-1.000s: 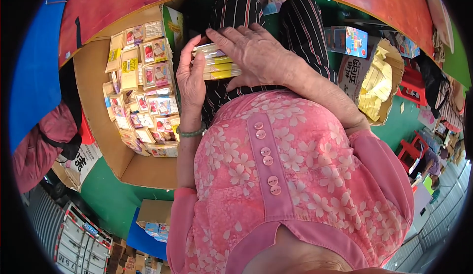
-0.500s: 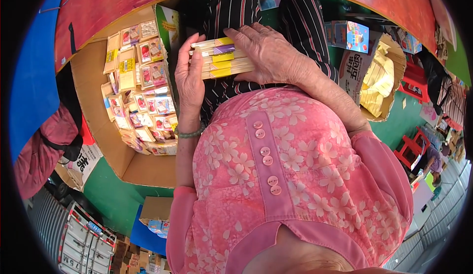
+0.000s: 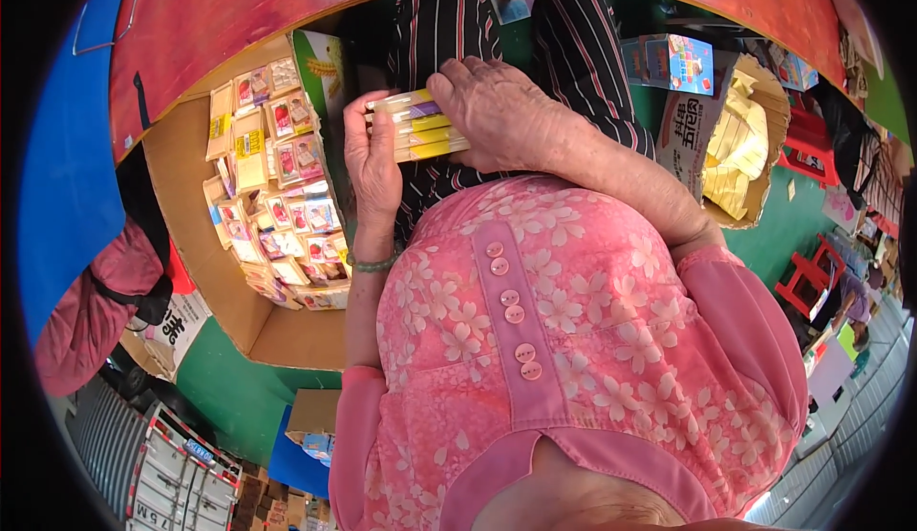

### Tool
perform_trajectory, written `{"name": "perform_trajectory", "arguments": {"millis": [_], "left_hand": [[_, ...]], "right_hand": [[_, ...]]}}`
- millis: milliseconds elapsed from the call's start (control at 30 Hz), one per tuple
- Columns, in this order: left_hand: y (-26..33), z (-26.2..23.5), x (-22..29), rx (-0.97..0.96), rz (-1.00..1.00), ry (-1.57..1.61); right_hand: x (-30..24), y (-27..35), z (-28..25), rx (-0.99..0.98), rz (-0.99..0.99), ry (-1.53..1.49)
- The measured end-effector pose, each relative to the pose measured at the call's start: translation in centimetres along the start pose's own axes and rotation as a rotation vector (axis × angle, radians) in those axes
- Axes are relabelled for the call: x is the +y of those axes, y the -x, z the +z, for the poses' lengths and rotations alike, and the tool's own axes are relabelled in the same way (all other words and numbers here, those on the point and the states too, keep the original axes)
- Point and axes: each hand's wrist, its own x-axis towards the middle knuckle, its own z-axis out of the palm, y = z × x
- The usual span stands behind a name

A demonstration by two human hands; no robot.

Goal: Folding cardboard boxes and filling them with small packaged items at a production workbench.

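Above my lap, both hands grip a short stack of thin flat packs (image 3: 420, 136) with pale edges and yellow and purple labels. My left hand (image 3: 374, 163) closes on the stack's left end, thumb at the near side. From the right, my right hand (image 3: 501, 116) wraps over the other end, its fingers bent and partly hidden. Left of my left hand stands an open cardboard box (image 3: 277, 335), piled with similar small flat packs (image 3: 296, 154) bearing strawberry pictures and some yellow labels.
A red table edge (image 3: 229, 15) curves along the far side. At the right stands a carton (image 3: 683, 135) with yellow strips (image 3: 735, 159) inside, beside a blue printed box (image 3: 676, 63). Red stools (image 3: 810, 278) stand farther right. A small carton (image 3: 313, 412) lies at the lower left.
My right hand has shifted a little left along the stack and covers more of its right end. The stack remains held between both hands. The whole view has shifted slightly.
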Motion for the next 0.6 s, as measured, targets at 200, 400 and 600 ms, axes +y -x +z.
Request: {"name": "perform_trajectory", "arguments": {"millis": [200, 400, 600], "left_hand": [[-0.1, 0.8, 0.6, 0.010, 0.039, 0.025], [0.0, 0.8, 0.9, -0.001, 0.048, -0.012], [-0.2, 1.0, 1.4, 0.007, -0.007, 0.060]], "right_hand": [[0.3, 0.2, 0.7, 0.073, -0.009, -0.077], [0.1, 0.4, 0.8, 0.069, 0.045, 0.002], [0.0, 0.2, 0.5, -0.007, 0.035, -0.041]]}}
